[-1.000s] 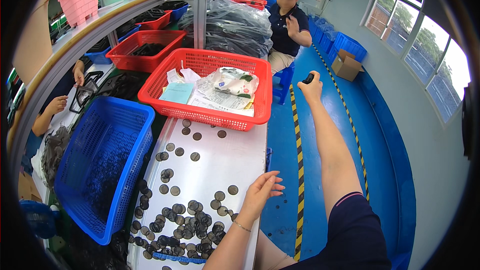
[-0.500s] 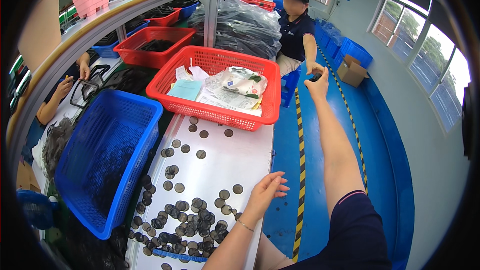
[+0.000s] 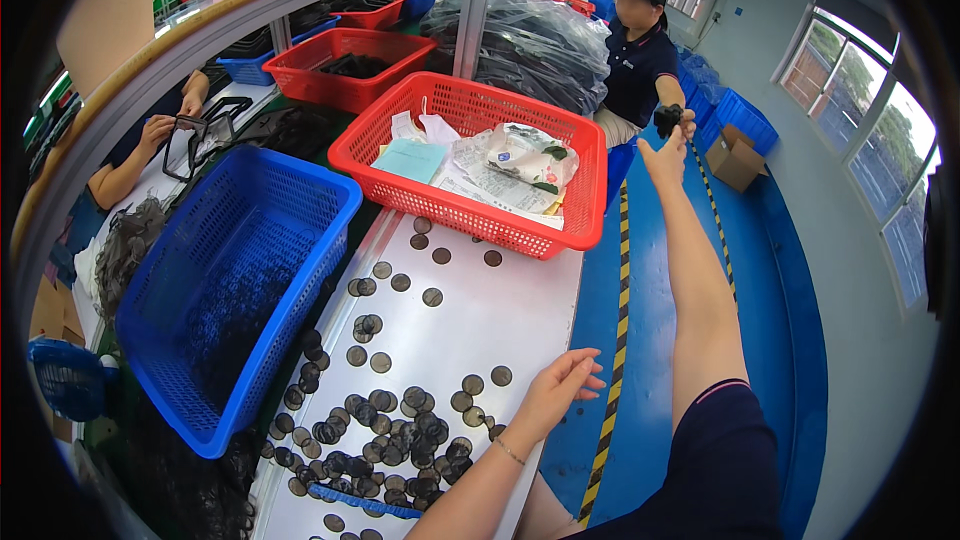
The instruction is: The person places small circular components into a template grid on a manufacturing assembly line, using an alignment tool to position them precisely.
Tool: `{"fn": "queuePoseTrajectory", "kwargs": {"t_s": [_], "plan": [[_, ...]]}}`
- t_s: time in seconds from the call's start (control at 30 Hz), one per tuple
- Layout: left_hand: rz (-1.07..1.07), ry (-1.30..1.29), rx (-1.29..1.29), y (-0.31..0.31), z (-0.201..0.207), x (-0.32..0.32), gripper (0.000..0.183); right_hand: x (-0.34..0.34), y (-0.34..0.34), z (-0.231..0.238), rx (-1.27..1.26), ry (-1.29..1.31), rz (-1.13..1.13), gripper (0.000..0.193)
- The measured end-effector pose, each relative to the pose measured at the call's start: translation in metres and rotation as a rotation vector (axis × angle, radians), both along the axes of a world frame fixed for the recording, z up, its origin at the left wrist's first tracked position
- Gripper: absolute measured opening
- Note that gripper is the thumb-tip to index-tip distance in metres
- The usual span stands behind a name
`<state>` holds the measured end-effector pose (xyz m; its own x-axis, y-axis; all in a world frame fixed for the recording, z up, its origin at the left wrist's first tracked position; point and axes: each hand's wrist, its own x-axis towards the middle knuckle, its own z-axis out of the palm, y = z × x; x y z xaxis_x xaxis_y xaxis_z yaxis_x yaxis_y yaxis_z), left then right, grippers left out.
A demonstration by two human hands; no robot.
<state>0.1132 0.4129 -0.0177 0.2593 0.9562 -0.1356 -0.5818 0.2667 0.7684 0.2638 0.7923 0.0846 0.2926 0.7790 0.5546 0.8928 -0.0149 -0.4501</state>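
White table (image 3: 500, 315) strewn with dark discs (image 3: 380, 430). Beyond the red basket (image 3: 590, 180), right hand (image 3: 668, 145) pinches a small black part (image 3: 668, 118); hold it steady. Left hand (image 3: 562, 390) rests open nearer the basket's front.

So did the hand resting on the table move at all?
No. The left hand stays at the right edge of the white table, just past the heap of dark discs, as before.

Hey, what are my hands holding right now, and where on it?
The right hand, stretched forward, holds a small black object from below with the fingertips; its shape is too small to tell. The left hand holds nothing, resting at the edge of the white table.
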Motion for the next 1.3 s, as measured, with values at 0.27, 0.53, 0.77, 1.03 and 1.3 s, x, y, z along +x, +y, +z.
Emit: {"fn": "queuePoseTrajectory", "kwargs": {"t_s": [0.27, 0.53, 0.77, 1.03, 1.3], "plan": [[0.217, 0.015, 0.064, 0.002, -0.008, 0.005, 0.029, -0.041, -0.286, -0.099, -0.361, 0.868, 0.938, 0.039], [0.611, 0.555, 0.300, 0.011, -0.029, 0.003, 0.021, -0.072, -0.311, -0.132, -0.168, 0.706, 0.858, 0.024], [0.361, 0.762, 0.391, -0.087, 0.077, 0.001, 0.023, -0.071, -0.292, -0.148, 0.032, 0.336, 0.777, 0.015], [0.622, 1.177, 0.456, -0.273, 0.105, -0.036, 0.018, -0.074, -0.291, -0.141, 0.134, 0.172, 0.878, 0.015], [1.292, 1.224, -0.084, -0.459, 0.016, -0.113, 0.019, -0.100, -0.356, -0.125, 0.264, 0.195, 0.918, 0.027]]}}
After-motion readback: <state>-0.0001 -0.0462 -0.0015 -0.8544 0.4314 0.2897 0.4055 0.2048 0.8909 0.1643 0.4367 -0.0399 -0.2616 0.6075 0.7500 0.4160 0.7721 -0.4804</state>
